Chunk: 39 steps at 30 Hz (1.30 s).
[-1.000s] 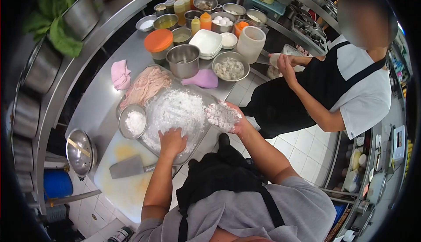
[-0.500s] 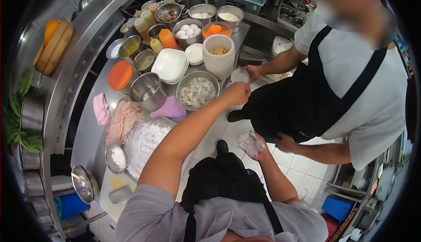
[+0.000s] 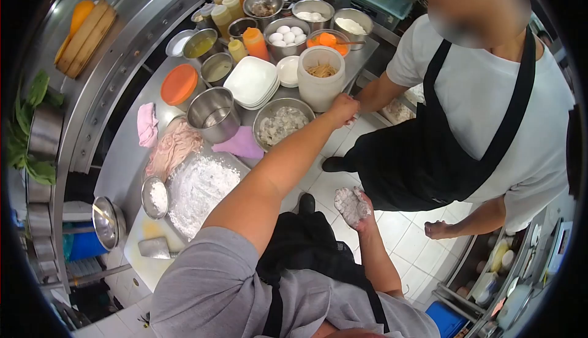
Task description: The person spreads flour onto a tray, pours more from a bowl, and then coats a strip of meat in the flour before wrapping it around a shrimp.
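My left hand reaches far out past the steel bowl of pale, lumpy mix, beside the white tub of thin sticks. Its fingers are curled closed, and what they hold is hidden. A co-worker's hand is right against it, partly covered. Palm up and cupped, my right hand carries a flour-coated lump over the tiled floor. White flour lies spread on the metal tray to the left, next to a small bowl of flour.
A co-worker in a black apron stands close on the right. Crowding the counter are stacked white plates, a steel pot, a bowl of eggs and sauce bottles. A scraper lies on the cutting board.
The white round thing at the co-worker's fingers is now out of sight, with my left hand slightly higher and closed there. The co-worker's other hand has moved right, away from my right hand.
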Each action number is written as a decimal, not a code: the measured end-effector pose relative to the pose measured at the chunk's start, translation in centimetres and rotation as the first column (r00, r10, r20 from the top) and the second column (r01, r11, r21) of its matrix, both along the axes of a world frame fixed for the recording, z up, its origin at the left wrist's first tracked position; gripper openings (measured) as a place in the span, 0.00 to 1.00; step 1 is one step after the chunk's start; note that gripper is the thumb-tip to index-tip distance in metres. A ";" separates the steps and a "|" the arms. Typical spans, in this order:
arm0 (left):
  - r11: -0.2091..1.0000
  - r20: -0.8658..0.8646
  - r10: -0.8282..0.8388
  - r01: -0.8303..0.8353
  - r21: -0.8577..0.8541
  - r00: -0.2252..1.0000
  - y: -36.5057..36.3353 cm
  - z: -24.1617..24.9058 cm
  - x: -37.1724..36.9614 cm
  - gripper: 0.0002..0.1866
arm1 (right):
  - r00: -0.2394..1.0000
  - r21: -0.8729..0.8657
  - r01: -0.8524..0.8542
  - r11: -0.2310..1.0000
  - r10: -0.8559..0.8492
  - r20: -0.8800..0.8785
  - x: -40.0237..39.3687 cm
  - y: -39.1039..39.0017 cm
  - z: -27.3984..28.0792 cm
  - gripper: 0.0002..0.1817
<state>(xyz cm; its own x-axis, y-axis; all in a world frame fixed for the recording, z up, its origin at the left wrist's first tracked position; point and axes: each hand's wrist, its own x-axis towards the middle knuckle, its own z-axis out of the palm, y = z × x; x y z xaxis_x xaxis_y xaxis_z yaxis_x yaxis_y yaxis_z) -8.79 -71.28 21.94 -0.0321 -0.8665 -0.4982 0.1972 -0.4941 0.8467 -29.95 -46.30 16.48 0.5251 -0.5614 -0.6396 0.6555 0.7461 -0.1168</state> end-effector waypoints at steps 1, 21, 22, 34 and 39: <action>1.000 0.007 0.025 -0.025 -0.002 1.000 0.4 0.8 0.0 0.14 | 1.000 0.002 0.001 1.000 -0.001 0.029 0.2 -0.2 0.0 0.22; 0.825 -0.594 0.380 -0.550 -0.130 0.709 51.6 6.8 26.7 0.26 | 0.926 -0.325 0.218 0.920 -0.090 0.368 9.6 -5.7 10.7 0.29; 0.823 -0.602 0.369 -0.549 -0.142 0.708 54.0 6.4 27.2 0.26 | 0.903 -0.311 0.322 0.894 -0.191 0.384 10.4 -6.2 12.4 0.29; 0.755 -0.907 0.116 -0.630 -0.184 0.404 67.7 4.0 27.5 0.26 | 0.805 -0.401 0.577 0.711 -0.413 0.425 11.7 0.5 21.8 0.34; 0.773 -0.925 0.016 -0.592 -0.230 0.380 67.3 3.9 26.7 0.29 | 0.974 -0.435 0.170 0.884 -0.083 0.211 18.9 9.6 19.9 0.36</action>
<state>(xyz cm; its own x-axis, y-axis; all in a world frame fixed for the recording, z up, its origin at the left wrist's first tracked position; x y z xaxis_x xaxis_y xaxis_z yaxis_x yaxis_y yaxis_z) 17.88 -4.02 25.80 0.1464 -0.9862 0.0778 0.9694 0.1587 0.1874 -11.00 -36.73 36.40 0.5122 -0.8340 -0.2050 0.7825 0.5516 -0.2889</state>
